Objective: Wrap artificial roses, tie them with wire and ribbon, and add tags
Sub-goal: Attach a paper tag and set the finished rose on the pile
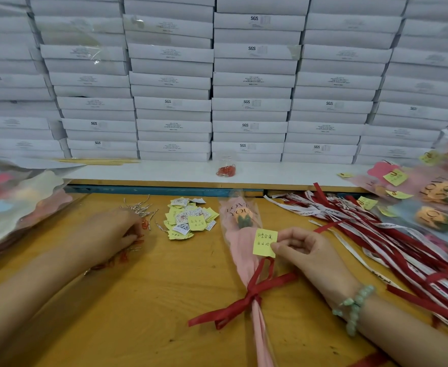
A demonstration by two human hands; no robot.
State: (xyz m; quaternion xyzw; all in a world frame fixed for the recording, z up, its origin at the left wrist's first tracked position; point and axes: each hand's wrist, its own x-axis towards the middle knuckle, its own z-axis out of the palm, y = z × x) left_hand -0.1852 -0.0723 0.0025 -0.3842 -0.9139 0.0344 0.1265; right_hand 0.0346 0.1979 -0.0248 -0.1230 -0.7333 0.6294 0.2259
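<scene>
Head view: your right hand [299, 247] pinches the yellow tag [265, 242] by its right edge, holding it on the wrapped rose [244, 221]. The bloom is just above the pinch, and the red ribbon bow [254, 295] is already tied below it. Your left hand [111, 234] reaches into the red paper clips [144, 224], too blurred to tell if it holds one. Wrap and bow look done; clipping the tag on is probably all that's left.
</scene>
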